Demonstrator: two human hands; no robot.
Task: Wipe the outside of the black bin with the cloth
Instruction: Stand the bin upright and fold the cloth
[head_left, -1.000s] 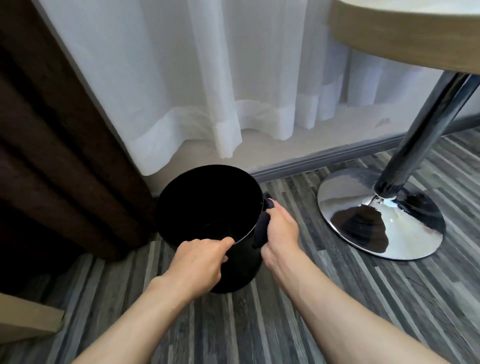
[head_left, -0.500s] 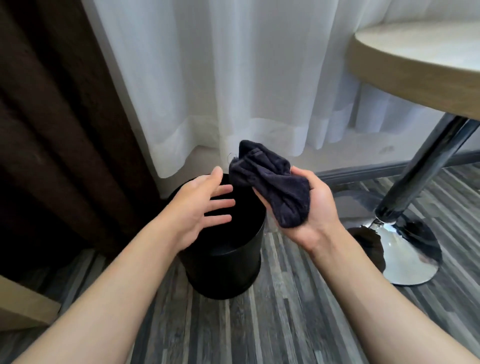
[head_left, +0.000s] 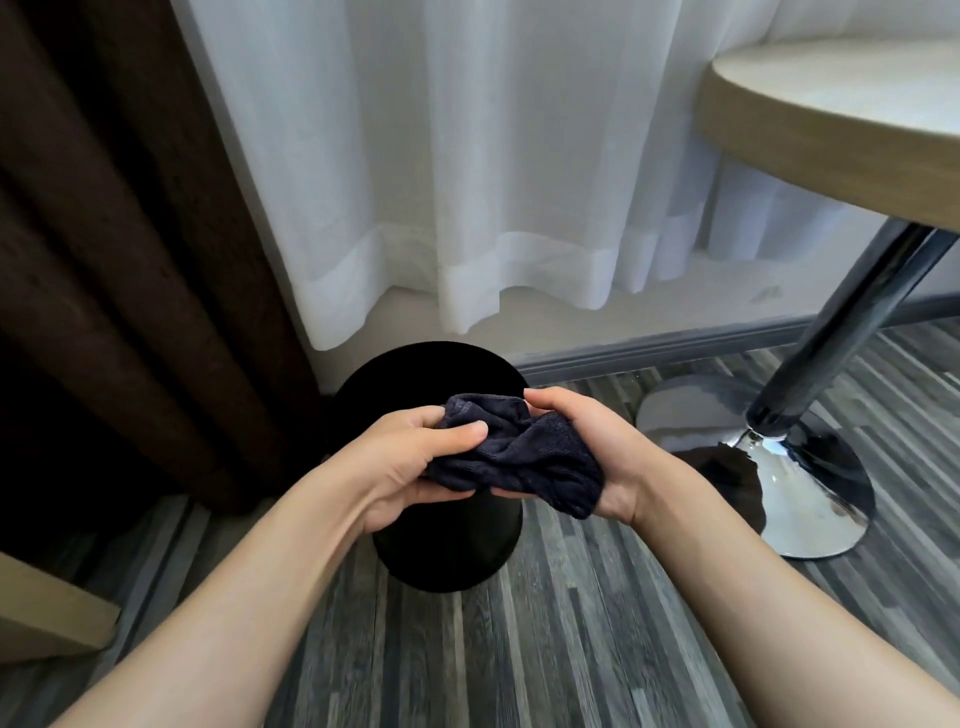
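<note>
Both hands are bunching the cloth above the bin

Left hand (head_left: 410, 462) and right hand (head_left: 597, 457) are each closing on the dark cloth (head_left: 514, 457); the upright black bin (head_left: 447, 551) is standing directly below, slightly nearer the left hand

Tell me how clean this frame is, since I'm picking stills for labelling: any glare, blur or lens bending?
Head view: wide-angle bending bows the brown curtain and table leg; the chrome base throws bright glare and mirror reflections; the black bin is nearly featureless shadow; the floor and forearms smear near the bottom edge; both hands and the cloth are sharp.
</note>
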